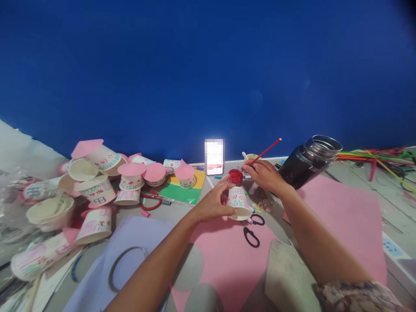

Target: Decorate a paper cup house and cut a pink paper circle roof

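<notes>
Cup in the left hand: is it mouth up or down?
Mouth down, exact tilt unclear: the cup in the left hand shows its wide rim lowest.

We have open air before the blue wall (208, 78), upper frame. Right of centre, the black flask (297, 167) blocks our right hand (264, 174) sideways; at left, heaped cups (95, 189) bar our left hand (212, 202). We could pass over flat pink paper (224, 255), lower centre.

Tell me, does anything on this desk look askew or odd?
Yes, mildly: on the left, several decorated cups lie on their sides in a jumble. On the right, the black flask has its mouth uncovered and appears to lean, though the wide view may exaggerate that.
</notes>
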Demonstrator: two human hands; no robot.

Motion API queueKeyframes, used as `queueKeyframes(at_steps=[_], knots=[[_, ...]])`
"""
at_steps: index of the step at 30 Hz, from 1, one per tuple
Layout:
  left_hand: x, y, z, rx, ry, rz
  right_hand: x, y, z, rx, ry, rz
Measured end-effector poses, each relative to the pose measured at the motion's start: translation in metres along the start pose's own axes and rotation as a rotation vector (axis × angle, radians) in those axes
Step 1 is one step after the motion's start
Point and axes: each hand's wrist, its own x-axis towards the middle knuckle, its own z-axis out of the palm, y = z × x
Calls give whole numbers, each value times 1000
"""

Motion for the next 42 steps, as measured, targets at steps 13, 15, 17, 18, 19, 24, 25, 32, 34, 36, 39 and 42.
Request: queueKeyframes(at_steps=[13,15,17,18,19,24,25,32,34,36,39,42], knots=[[9,-16,5,-48,-9,-28,1,-1,7,-4,131,90],[9,-16,5,-52,-7,-28,2,1,10,66,180,95],[8,-16,4,-50,15,-23,2,1,13,160,247,99],[7,-15,3,-47,37,-24,3,1,13,215,286,103],[7,-15,1,-45,61,-27,3,1,12,275,329,109],[1,-8,-15,-50,194,-31,1,-4,1,633,508,125],[-1,-5,-19,-66,220,-23,-1,-5,-2,705,521,115],[-15,24,-36,-116,275,90,-19,-26,-22,1108,540,-14],[-19,31,-37,-114,276,119,-25,-33,-28,1207,544,-80],[-22,36,-37,-107,273,139,-31,-38,-33,1236,539,-133],[-26,42,-34,-90,260,156,-37,-42,-38,1196,552,-161],[-29,47,-31,-43,253,177,-41,-43,-40,1092,590,-165]])
